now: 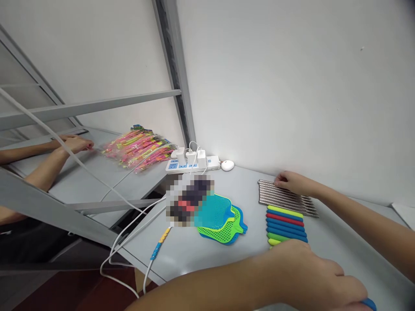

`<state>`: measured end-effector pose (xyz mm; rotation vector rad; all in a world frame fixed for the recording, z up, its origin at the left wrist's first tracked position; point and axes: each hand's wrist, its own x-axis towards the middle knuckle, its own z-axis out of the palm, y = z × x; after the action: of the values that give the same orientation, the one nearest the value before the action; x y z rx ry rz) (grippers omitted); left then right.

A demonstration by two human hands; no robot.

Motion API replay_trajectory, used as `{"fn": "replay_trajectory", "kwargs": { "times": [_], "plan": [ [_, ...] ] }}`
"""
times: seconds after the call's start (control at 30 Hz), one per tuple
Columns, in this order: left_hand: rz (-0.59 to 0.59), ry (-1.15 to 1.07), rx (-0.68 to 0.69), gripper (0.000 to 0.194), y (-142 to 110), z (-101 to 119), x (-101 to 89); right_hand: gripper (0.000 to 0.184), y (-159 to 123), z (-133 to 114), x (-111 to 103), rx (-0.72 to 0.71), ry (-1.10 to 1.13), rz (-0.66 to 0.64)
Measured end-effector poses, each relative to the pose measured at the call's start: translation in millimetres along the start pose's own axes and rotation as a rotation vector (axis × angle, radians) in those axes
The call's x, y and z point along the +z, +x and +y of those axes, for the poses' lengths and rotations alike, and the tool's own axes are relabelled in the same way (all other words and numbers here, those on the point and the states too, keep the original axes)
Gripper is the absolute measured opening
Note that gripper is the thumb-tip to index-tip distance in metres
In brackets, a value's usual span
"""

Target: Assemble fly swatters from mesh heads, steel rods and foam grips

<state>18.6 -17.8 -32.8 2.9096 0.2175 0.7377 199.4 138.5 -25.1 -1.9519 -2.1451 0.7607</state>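
Note:
My left hand (319, 274) reaches across the bottom of the view, fingers curled round a blue handle (368, 304), of which only the end shows. At the far side of the table my right hand (295, 183) is closed, with thumb and fingertips on the upper edge of a row of thin silver metal rods (280, 195). Just below the rods lies a row of coloured handles (287, 224) in yellow, blue, red and green, partly covered by my left hand. Perforated fly swatter heads (227, 231) in green and blue lie stacked further left.
A pixelated patch hides something beside the swatter heads. A white power strip (210, 162) with plugged chargers and a round white device (227, 165) sit by the wall. White cables trail over the left edge. Behind a grey frame, another person's hands (78, 144) rest near bagged colourful items (139, 149).

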Motion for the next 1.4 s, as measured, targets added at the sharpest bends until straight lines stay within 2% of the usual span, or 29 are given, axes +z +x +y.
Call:
{"fn": "replay_trajectory", "kwargs": {
  "times": [0.33, 0.47, 0.77, 0.93, 1.1, 1.27, 1.4],
  "plan": [
    [-0.052, 0.022, 0.007, 0.033, -6.5, 0.9, 10.6, 0.024, -9.5, 1.7, 4.6, 0.037, 0.063, 0.035],
    [-0.035, 0.039, 0.036, 0.032, -8.4, -0.8, 12.5, 0.027, -16.8, 2.2, 6.6, 0.042, 0.064, 0.036],
    [-0.042, 0.037, 0.106, 0.039, -10.6, -1.9, 11.5, 0.023, -23.4, 3.0, 5.8, 0.036, -0.034, 0.049],
    [-0.040, 0.034, 0.140, 0.042, -10.1, -2.7, 10.7, 0.019, -34.0, 17.4, 4.2, 0.037, -0.153, 0.163],
    [-0.019, 0.046, 0.134, 0.045, -9.4, -10.5, 0.8, 0.018, -54.1, 28.7, 7.3, 0.012, -0.193, 0.241],
    [-0.014, 0.077, 0.092, 0.040, -9.4, -18.0, -8.2, 0.017, -71.0, 27.0, 8.9, 0.013, -0.144, 0.310],
    [-0.023, 0.074, 0.024, 0.036, -7.7, -24.0, -15.6, 0.022, -90.9, 21.1, 5.9, 0.058, -0.086, 0.435]
  ]
}}
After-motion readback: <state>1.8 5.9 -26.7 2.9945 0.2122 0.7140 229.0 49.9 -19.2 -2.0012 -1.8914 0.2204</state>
